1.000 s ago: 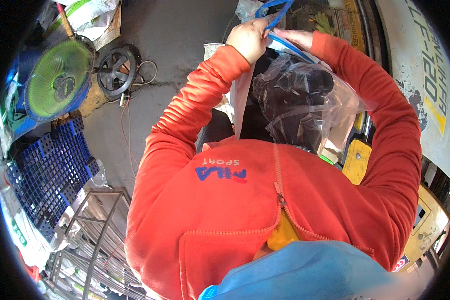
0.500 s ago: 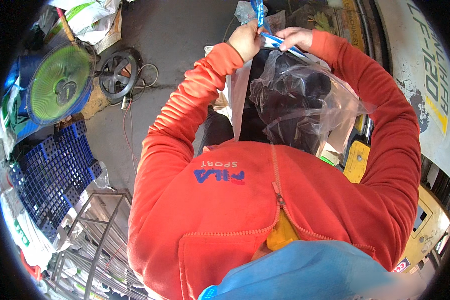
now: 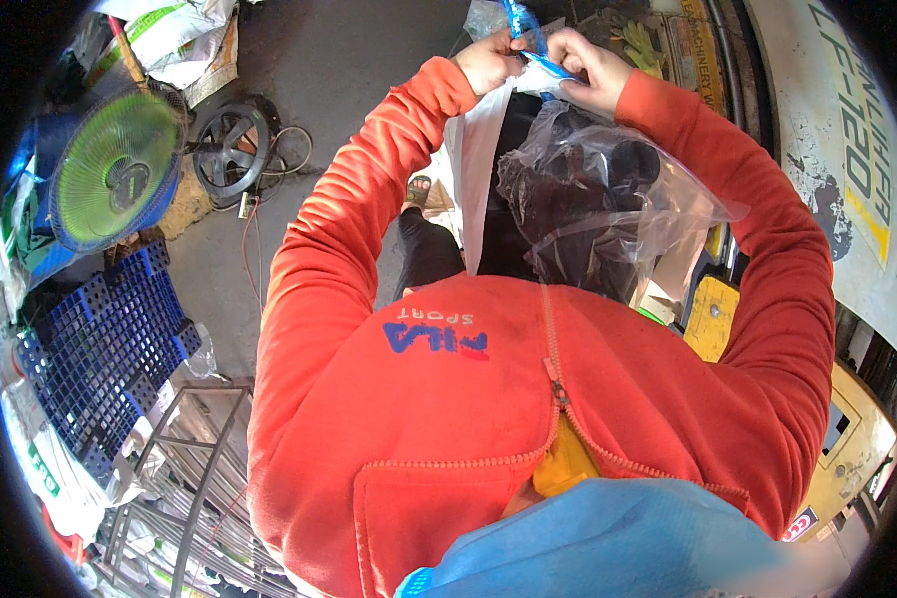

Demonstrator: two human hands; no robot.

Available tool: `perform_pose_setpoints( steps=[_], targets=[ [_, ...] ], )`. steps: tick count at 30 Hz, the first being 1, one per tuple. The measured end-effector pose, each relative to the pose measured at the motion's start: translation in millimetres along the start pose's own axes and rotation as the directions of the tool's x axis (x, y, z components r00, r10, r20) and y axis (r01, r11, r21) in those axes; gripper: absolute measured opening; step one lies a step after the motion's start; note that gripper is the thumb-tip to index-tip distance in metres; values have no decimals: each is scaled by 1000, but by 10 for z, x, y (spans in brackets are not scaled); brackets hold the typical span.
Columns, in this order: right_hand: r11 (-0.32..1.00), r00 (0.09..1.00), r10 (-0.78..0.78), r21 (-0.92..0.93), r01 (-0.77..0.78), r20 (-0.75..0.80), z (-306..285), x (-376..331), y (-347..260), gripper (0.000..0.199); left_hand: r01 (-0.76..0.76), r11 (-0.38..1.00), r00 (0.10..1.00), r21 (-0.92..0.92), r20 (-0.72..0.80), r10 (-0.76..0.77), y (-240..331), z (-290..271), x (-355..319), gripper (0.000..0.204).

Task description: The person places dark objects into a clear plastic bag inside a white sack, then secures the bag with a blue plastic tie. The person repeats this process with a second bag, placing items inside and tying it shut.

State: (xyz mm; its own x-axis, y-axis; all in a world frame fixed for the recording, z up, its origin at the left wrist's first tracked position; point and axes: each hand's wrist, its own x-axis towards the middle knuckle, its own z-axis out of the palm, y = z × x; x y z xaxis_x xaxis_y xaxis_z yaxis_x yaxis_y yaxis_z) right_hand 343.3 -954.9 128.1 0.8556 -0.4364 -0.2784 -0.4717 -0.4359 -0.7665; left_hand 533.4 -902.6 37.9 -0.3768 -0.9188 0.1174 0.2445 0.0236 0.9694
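Observation:
Near the top, my left hand [image 3: 488, 62] is closed on a blue-and-white plastic strip [image 3: 548, 68]. My right hand [image 3: 590, 72] pinches the same strip a short way to the right. One blue end of it rises above my left hand; whether the strip is knotted cannot be made out. Below the hands, a white sheet-like piece [image 3: 476, 189] hangs down beside dark cloth over my lap. A crumpled clear plastic bag [image 3: 608, 189] lies over that cloth and reaches my right sleeve.
On the left stand a green fan [image 3: 115, 184], a black wheel-like base [image 3: 234, 149] with a cable, a blue plastic pallet [image 3: 110, 344] and a metal rack [image 3: 197, 478]. Yellow-and-white machinery [image 3: 857, 149] lines the right. Pale gloves [image 3: 640, 48] lie beyond my right hand.
Both hands have shifted slightly upward, and the left has moved a little left. The strip between them looks more bunched. A sandalled foot now shows below my left forearm.

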Motion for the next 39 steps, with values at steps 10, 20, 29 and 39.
perform_pose_setpoints(
  steps=[10, 20, 29, 39],
  targets=[
    [496, 809, -506, -666, 557, 300, -92, 69, -174, 33, 149, 959, 986, -241, -32, -161, -15, 12, -23, 5],
    [878, 877, -405, -378, 294, -259, -199, -87, -431, 7, 31, 946, 998, 322, 47, -49, 540, -139, 61, 26],
    [952, 949, -294, 59, 302, -117, -307, -763, -1725, 6, 508, 827, 844, -243, -55, -534, 807, -84, 93, 24],
    [949, 892, 79, 308, 70, -445, -667, -1648, -1899, 19, 133, 692, 973, 710, -227, 47, 1318, 123, -126, 31]
  ],
)
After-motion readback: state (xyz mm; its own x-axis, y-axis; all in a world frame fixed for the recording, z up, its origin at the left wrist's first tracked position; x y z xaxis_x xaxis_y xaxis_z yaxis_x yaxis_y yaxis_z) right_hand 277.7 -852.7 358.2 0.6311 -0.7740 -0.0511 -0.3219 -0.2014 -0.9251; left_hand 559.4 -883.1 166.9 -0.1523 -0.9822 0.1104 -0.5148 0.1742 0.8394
